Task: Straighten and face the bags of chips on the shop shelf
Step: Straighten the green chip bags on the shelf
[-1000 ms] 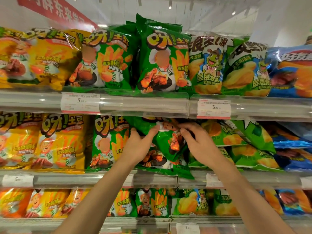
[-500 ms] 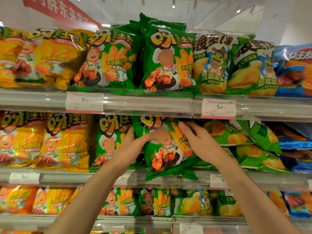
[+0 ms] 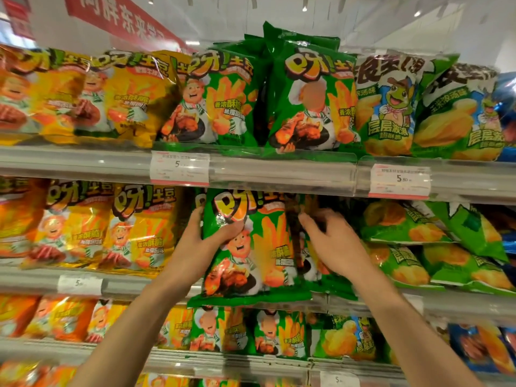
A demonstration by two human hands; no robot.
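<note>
A green chip bag (image 3: 251, 247) with a cartoon chef stands upright and front-facing on the middle shelf (image 3: 446, 303). My left hand (image 3: 206, 236) grips its upper left edge, thumb across the front. My right hand (image 3: 332, 236) reaches in at the bag's right edge, fingers curled into the gap against another green bag behind (image 3: 315, 263); the fingertips are blurred and partly hidden. To the right, green corn-chip bags (image 3: 402, 227) lie tilted and stacked flat.
Yellow bags (image 3: 134, 227) of the same brand fill the middle shelf's left. The top shelf carries upright green (image 3: 307, 99) and yellow bags above price tags (image 3: 180, 169). More bags line the lower shelf (image 3: 251, 333). Blue bags sit at far right.
The green bag has gone from tilted and crumpled to upright and facing front. My left hand shifted to its left edge; my right hand slid to its right side.
</note>
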